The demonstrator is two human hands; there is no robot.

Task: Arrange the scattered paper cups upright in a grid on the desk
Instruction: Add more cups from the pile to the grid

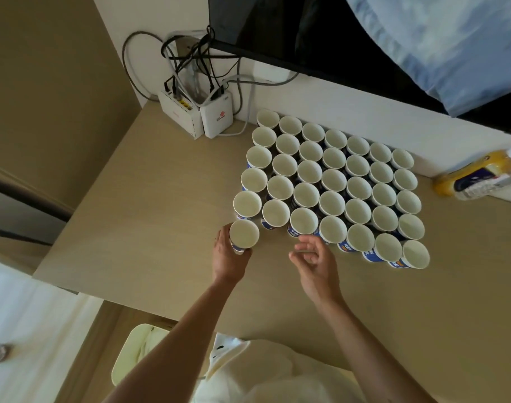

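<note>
My left hand (229, 261) grips one upright paper cup (244, 237) at the grid's near-left corner, just beside the front row; my right hand (313, 263) hovers empty, fingers loosely curled, in front of the cups. Grid of cups (332, 181) stands upright mid-desk (149, 205). Beyond: two white router boxes (196, 114), cables, dark screen (306, 33), bottle (481, 175) far right.
</note>
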